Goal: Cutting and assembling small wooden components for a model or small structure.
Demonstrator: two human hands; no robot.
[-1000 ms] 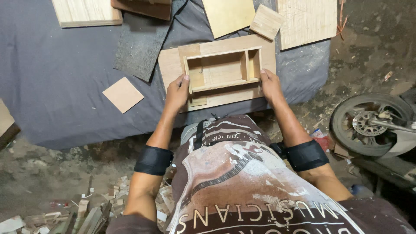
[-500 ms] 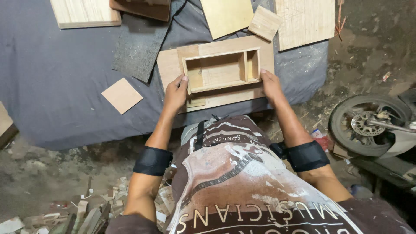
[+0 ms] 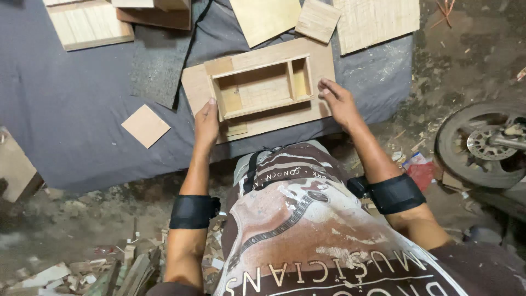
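— What's under the frame (image 3: 262,87)?
— A grey cloth (image 3: 71,104) spread on a dirt floor (image 3: 82,219), with boards and offcuts above the frame and a wheel (image 3: 482,145) to its right, cut off.
— Your hands?
— Your left hand (image 3: 206,123) lies flat at the frame's left end, fingers loose; your right hand (image 3: 339,101) touches its right end, fingers bent, gripping nothing.

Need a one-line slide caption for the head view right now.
Left hand and right hand press a wooden frame onto a plywood board on grey cloth.
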